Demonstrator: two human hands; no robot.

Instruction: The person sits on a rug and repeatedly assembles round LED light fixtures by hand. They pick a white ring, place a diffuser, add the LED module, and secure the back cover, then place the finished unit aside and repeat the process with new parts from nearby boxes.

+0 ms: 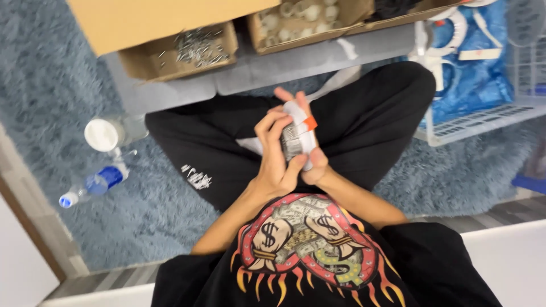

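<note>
I sit cross-legged on a shaggy blue-grey rug [51, 85] in black trousers. Both hands meet in front of my lap around a small white curved plastic part [300, 135] with an orange tab and a metal spring-like piece on its side. My left hand [274, 154] wraps its fingers over the part's left side, thumb underneath. Gripping from the right and behind is my right hand [311, 149], fingertips showing above the part. The part's lower end is hidden by my palms.
A cardboard box of small metal pieces [196, 48] and another of white round parts [304, 20] sit on a grey board ahead. A white wire basket with blue lining and white plastic parts [472, 74] stands right. A jar [105, 133] and bottle [94, 185] lie left.
</note>
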